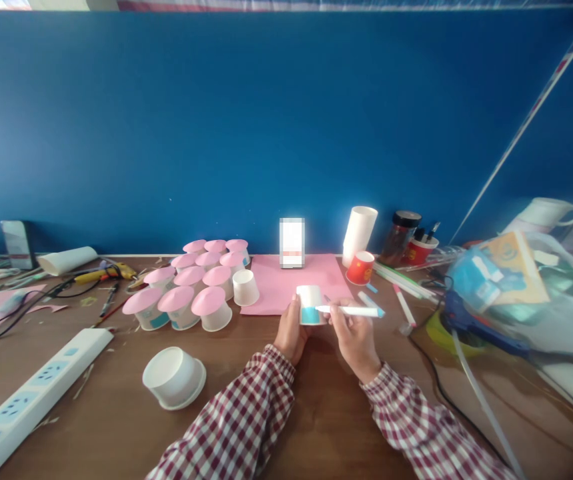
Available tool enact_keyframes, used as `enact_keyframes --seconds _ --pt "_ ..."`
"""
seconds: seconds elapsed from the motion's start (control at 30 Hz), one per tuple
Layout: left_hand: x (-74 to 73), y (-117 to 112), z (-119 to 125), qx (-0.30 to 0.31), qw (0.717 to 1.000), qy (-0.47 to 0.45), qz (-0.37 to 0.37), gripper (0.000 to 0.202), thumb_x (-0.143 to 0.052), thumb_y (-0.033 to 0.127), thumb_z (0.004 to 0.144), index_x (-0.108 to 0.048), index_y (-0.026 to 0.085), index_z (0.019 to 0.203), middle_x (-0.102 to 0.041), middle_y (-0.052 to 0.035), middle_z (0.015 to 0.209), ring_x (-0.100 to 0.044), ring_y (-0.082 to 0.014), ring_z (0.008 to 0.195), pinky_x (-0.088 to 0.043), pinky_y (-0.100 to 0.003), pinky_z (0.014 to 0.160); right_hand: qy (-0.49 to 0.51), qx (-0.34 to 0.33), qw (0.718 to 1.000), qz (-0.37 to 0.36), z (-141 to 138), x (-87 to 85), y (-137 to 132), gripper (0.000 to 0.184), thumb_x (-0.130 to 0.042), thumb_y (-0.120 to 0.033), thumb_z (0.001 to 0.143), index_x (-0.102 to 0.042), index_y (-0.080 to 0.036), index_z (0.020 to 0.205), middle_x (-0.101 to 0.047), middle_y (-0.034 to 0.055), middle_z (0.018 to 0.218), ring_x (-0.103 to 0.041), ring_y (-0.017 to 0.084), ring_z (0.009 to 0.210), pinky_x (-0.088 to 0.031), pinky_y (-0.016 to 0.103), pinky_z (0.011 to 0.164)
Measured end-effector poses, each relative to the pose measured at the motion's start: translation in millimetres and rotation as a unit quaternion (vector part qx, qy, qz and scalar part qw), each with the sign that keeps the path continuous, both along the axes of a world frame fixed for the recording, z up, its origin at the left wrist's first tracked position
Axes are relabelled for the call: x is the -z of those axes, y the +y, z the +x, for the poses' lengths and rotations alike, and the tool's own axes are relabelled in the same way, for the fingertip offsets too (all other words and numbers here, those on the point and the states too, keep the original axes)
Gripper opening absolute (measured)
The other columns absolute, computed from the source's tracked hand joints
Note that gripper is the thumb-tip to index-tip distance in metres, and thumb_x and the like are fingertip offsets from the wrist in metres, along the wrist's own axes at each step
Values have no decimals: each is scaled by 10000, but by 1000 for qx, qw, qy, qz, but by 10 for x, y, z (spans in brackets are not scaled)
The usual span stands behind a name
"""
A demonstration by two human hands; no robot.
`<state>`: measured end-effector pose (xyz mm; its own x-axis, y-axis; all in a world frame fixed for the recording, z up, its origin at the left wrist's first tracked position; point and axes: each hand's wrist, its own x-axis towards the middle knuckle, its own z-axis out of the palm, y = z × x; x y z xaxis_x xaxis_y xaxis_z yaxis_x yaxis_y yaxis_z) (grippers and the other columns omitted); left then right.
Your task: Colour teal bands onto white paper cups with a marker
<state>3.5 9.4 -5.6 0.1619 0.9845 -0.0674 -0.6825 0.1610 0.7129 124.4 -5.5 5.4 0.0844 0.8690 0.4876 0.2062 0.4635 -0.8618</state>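
My left hand (292,329) grips a small white paper cup (310,295) from its left side, above the table's near middle. A blue-green patch covers the cup's lower part. In my right hand (352,333) is a white marker (353,311) with a light-blue end pointing right; its other end meets the cup's side at the patch. Behind the cup lies a pink paper sheet (266,287). Left of my hands stands a plain white cup (245,288), beside rows of several white cups topped with pink discs (211,298).
A larger white tub (173,377) sits at the front left, near a power strip (46,400). A red cup (361,268) and a tall white cup stack (359,233) stand at the back. At right are a blue glue gun (486,333) and plastic bags (561,307).
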Motion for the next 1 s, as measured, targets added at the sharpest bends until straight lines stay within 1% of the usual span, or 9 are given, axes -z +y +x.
enact_keyframes --seconds 0.17,0.3,0.43,0.6,0.73,0.9,1.0 --pt "-6 -11 -1 6 1000 1 13 519 -453 529 880 -610 69 1063 -687 -156 962 -653 -226 830 -513 -365 797 6 -11 1000 -4 -15 -30 -14 212 -517 -363 900 -581 -176 825 -631 23 663 -614 154 614 -524 254 584" --pt "5 1 -12 3 1000 -3 1 523 -457 535 875 -611 68 1053 -684 -161 958 -653 -234 829 -514 -379 799 -2 -6 1000 -2 -1 -31 -11 210 -515 -360 899 -578 -177 819 -638 26 677 -616 157 619 -515 256 583" --pt "3 9 -26 4 1000 -8 -12 528 -452 550 871 -620 72 1022 -683 -150 929 -647 -221 805 -517 -374 793 -25 -11 1000 2 10 -26 -15 214 -510 -344 898 -571 -180 773 -604 10 628 -584 147 580 -493 250 553" --pt "2 9 -31 6 1000 -14 -12 532 -463 552 864 -625 72 1027 -679 -151 939 -644 -219 813 -516 -375 799 -12 -2 1000 3 1 -50 -23 196 -518 -350 890 -584 -183 811 -633 17 662 -603 153 603 -507 257 567" --pt "7 19 -28 0 1000 -18 -26 529 -479 558 854 -624 73 1007 -674 -143 913 -641 -214 787 -523 -371 776 -25 -12 1000 0 4 -45 -21 231 -509 -360 893 -572 -182 760 -605 9 622 -583 151 573 -484 252 543" --pt "0 22 -29 -4 999 -14 -35 525 -464 543 868 -605 69 1043 -667 -148 929 -637 -212 793 -527 -364 763 -17 -18 1000 -5 12 -20 -14 210 -513 -352 896 -576 -177 800 -607 11 654 -577 148 594 -477 251 563" --pt "2 22 -34 -3 999 -16 -37 529 -462 548 867 -601 74 1055 -666 -140 909 -632 -206 769 -527 -353 734 -27 -22 999 -10 13 -15 -9 229 -505 -352 901 -566 -180 762 -586 4 622 -560 143 574 -463 250 551"
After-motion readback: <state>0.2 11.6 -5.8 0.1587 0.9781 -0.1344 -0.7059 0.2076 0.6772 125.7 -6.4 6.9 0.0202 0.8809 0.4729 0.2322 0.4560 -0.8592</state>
